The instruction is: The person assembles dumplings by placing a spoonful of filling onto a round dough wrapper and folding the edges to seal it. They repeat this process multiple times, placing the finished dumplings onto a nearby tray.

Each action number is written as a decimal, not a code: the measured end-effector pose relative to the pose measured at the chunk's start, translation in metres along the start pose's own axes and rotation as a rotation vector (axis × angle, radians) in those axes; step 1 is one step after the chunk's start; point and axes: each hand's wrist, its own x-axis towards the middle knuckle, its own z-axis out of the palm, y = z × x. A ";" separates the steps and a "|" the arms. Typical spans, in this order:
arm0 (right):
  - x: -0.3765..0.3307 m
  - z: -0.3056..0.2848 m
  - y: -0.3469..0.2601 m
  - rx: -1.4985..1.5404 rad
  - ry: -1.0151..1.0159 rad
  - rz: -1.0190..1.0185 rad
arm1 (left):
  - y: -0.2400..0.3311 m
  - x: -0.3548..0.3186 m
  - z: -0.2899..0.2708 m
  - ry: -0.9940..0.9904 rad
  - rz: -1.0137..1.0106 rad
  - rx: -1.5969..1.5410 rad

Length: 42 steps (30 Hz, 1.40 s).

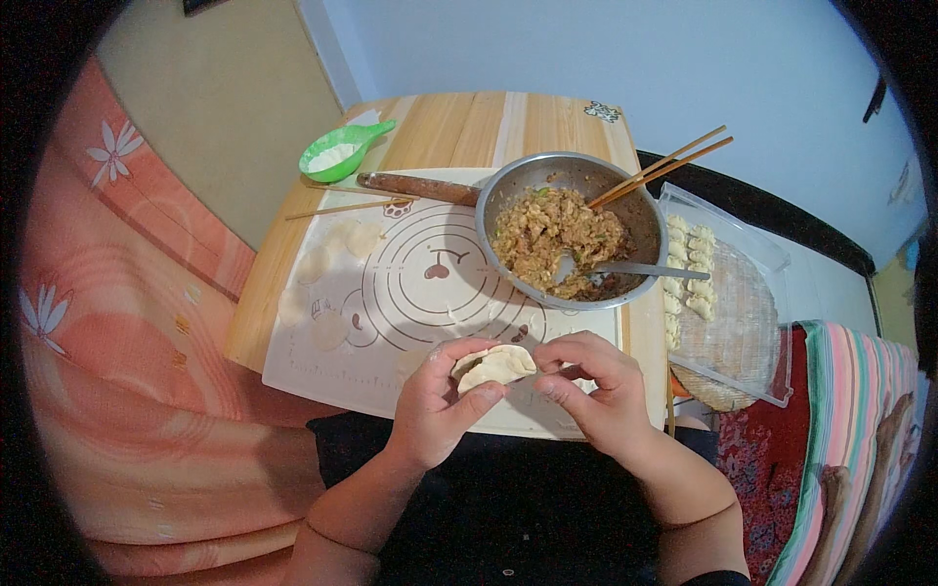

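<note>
My left hand (440, 396) holds a half-round dumpling (496, 367) of pale dough, its thumb in front and its fingers behind. The dumpling's folded edge curves along the top. At its right end is my right hand (598, 389), fingers bent, thumb and forefinger a little apart; whether they touch the dough is hard to see. Both hands are above the near edge of a white printed mat (293, 366). Several thin round wrappers (363, 237) lie on the mat's left side. Beyond my hands stands a steel bowl (498, 259) of minced filling (557, 230).
A metal spoon (650, 270) and chopsticks (674, 164) rest in the bowl. Left of it lie a rolling pin (415, 188), a thin stick (337, 208) and a green scoop (366, 140) of flour. A clear tray (777, 342) with rows of dumplings (699, 259) stands right of the wooden table (440, 122).
</note>
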 end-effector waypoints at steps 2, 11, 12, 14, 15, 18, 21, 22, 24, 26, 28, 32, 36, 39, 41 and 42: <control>0.000 -0.002 0.001 -0.058 -0.042 -0.038 | -0.001 0.000 0.001 -0.002 0.011 0.008; -0.002 -0.002 0.001 -0.210 -0.028 -0.115 | -0.001 -0.002 0.004 -0.006 0.008 0.067; -0.002 -0.003 0.007 -0.256 -0.029 -0.164 | -0.001 -0.002 0.003 -0.010 0.011 0.080; -0.001 -0.004 0.007 -0.359 -0.008 -0.248 | 0.000 -0.002 0.003 -0.001 0.010 0.111; 0.002 -0.005 0.002 -0.413 0.012 -0.284 | 0.001 -0.002 0.002 0.007 0.009 0.127; 0.001 -0.006 0.000 -0.407 -0.008 -0.290 | 0.000 -0.003 0.004 0.000 0.045 0.156; 0.000 -0.007 0.002 -0.368 -0.036 -0.277 | 0.001 -0.004 0.007 -0.011 0.007 0.191; 0.000 -0.008 0.002 -0.361 -0.040 -0.279 | -0.001 -0.004 0.006 -0.019 0.014 0.189; 0.000 -0.008 0.002 -0.322 -0.046 -0.258 | -0.004 -0.004 0.005 -0.036 0.026 0.184; -0.001 -0.007 0.001 -0.266 -0.059 -0.176 | -0.003 -0.005 0.004 -0.041 0.032 0.240; -0.002 -0.007 -0.003 -0.195 -0.079 -0.035 | -0.004 -0.004 0.005 -0.044 0.052 0.238; -0.003 -0.008 -0.002 -0.333 -0.101 -0.136 | -0.010 -0.003 0.005 -0.039 0.086 0.236; 0.000 -0.010 -0.002 -0.458 -0.036 -0.286 | -0.009 -0.001 0.004 -0.024 0.101 0.294; 0.000 -0.010 -0.002 -0.415 -0.058 -0.315 | -0.010 -0.002 0.004 -0.052 0.117 0.345; -0.001 -0.011 -0.002 -0.385 -0.085 -0.307 | -0.010 -0.002 0.006 -0.067 0.120 0.351; -0.001 -0.011 -0.002 -0.379 -0.097 -0.289 | -0.011 -0.002 0.006 -0.073 0.121 0.354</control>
